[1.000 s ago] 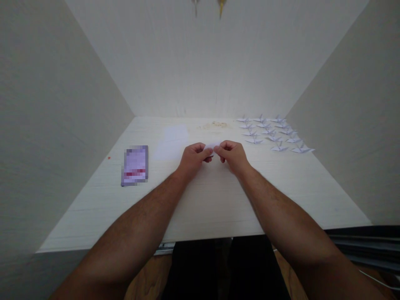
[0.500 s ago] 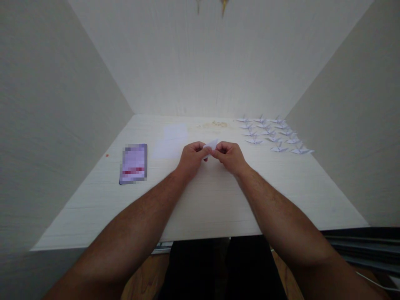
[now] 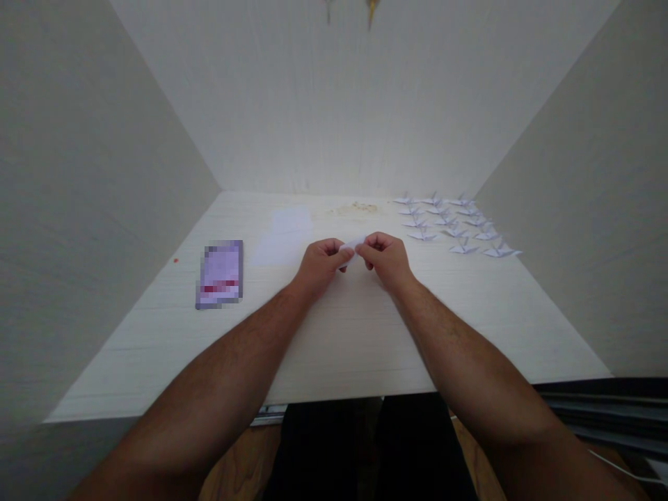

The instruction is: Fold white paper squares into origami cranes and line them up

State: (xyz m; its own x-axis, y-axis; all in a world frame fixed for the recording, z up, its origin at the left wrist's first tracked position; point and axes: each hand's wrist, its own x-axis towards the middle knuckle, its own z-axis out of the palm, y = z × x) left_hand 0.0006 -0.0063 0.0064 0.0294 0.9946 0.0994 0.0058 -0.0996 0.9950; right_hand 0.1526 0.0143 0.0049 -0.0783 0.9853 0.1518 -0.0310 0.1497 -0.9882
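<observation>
1. White desk (image 3: 355, 341), boxed in by pale walls (image 3: 104, 174): just above its middle, a small folded paper (image 3: 351, 246) sits pinched between both hands.
2. Thumb and forefinger of the left hand (image 3: 319, 264) close on the paper's left end. The right hand (image 3: 389, 259) pinches the right end the same way, its other fingers curled in. Fingertips hide most of the paper.
3. I judge the paper very light, thin and limp, and easy to crease or tear. It is best taken at folded edges and corners with the fingertips, gently, since a hard squeeze would set stray creases.
4. Flat sheets (image 3: 284, 233) lie just beyond the left hand.
5. Folded cranes (image 3: 454, 226) stand in rows at far right, well apart from the hands.
6. One blurred packet (image 3: 220, 273) lies at left.
</observation>
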